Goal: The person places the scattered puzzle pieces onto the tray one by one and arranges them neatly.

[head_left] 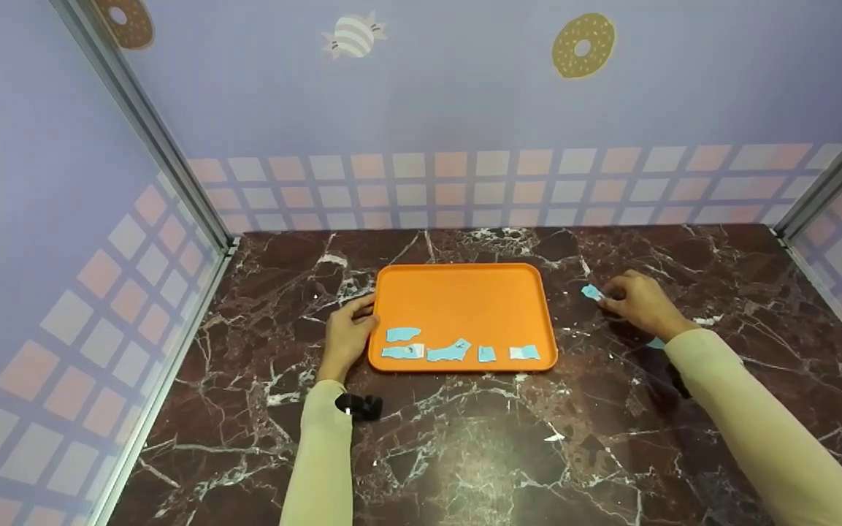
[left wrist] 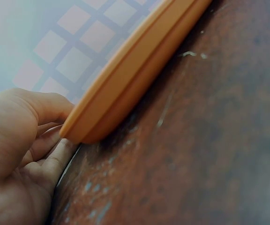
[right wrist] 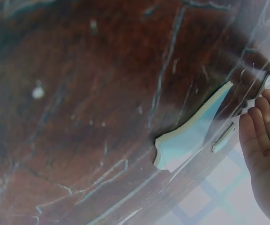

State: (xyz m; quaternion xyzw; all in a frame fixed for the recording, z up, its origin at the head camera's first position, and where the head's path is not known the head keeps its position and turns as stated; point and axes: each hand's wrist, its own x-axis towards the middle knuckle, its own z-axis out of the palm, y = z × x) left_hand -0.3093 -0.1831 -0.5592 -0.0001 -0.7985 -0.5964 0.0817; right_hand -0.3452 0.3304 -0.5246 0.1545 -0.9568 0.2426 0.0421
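My left hand (head_left: 348,333) grips the left side of an orange tray (head_left: 464,299) lying on the table. In the left wrist view, the fingers and thumb of the left hand (left wrist: 27,136) close around the tray's rim (left wrist: 121,79). Right of the tray, my right hand (head_left: 643,301) pinches a small, irregular light blue flat piece (head_left: 591,292) between thumb and fingers, just over the table. Another flat blue piece (right wrist: 189,140), pale along its cut edge, lies near the right hand (right wrist: 266,126); in the head view the right forearm mostly hides it.
Several light blue pieces lie along the tray's near side, among them a wavy one (head_left: 450,351) and a small squarish one (head_left: 487,354). A further thin piece (right wrist: 223,138) is beside the right fingers. Patterned walls (head_left: 450,109) enclose the dark marbled table (head_left: 464,438).
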